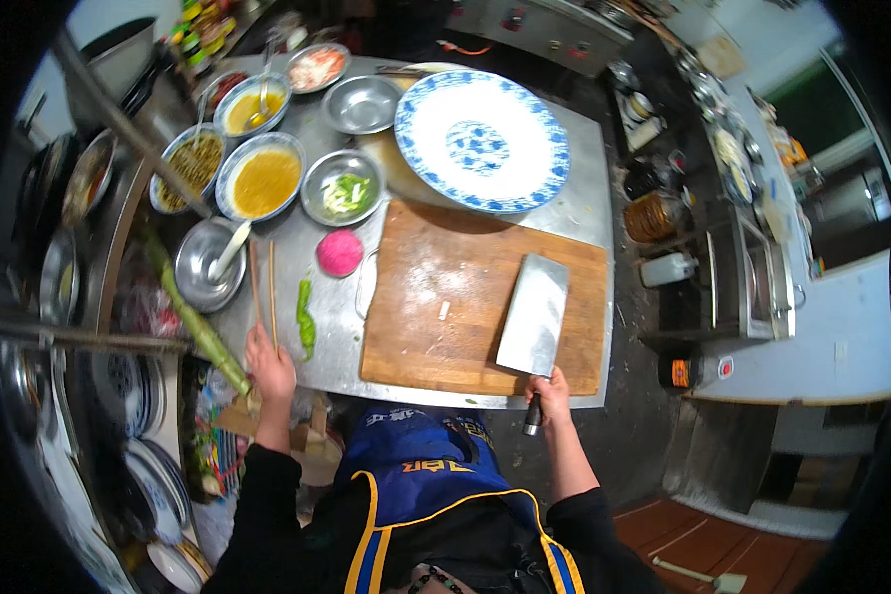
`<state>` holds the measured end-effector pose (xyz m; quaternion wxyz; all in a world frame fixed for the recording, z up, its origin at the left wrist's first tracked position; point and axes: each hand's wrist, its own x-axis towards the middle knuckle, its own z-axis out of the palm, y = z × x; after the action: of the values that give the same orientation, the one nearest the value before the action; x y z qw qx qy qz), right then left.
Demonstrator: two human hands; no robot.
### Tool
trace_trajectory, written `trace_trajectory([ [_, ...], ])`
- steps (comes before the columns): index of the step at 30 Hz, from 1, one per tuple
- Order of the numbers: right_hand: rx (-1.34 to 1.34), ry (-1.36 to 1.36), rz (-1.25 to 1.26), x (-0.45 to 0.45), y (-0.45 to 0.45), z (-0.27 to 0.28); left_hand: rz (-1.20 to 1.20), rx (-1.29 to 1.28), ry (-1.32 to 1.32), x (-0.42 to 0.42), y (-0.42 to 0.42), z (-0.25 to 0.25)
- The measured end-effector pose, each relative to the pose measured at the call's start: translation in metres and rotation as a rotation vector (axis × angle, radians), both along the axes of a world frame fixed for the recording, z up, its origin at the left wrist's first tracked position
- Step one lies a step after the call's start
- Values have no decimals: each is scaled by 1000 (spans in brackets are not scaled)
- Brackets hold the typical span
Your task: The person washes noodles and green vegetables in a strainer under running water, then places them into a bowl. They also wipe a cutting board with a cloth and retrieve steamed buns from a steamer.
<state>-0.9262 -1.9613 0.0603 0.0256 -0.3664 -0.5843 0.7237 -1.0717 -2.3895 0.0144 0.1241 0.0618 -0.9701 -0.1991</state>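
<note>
My right hand (552, 393) grips the dark handle of a Chinese cleaver (534, 315), its broad blade over the right side of a wooden cutting board (416, 297). A small white piece (444, 310) lies on the board. At the table's left front, my left hand (271, 367) holds a pair of wooden chopsticks (272, 286) that point away from me, their tips apart. Right of them lies a twisted green pepper (306, 319). Farther back sits a round pink ball (339, 253), its material unclear. A metal bowl (349, 215) holds chopped green and white pieces.
A large blue-and-white plate (482, 194) stands behind the board, partly overhanging it. Bowls of yellow liquid (267, 178) and a metal bowl with a white-handled utensil (193, 271) fill the left. A green stalk (200, 327) leans along the left edge, by a metal rack bar (111, 340).
</note>
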Motion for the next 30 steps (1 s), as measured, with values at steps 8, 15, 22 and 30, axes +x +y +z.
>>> trace_trajectory([
  [8,136,-45,237,-19,30,-15,-612,363,-79,7,129,42],
  [15,895,-200,945,-40,135,20,-702,473,-376,26,239,51],
  [22,1074,234,725,-262,234,23,-549,492,-436,53,328,72],
  [30,1320,199,663,-445,245,-35,-322,445,-394,59,359,107],
])
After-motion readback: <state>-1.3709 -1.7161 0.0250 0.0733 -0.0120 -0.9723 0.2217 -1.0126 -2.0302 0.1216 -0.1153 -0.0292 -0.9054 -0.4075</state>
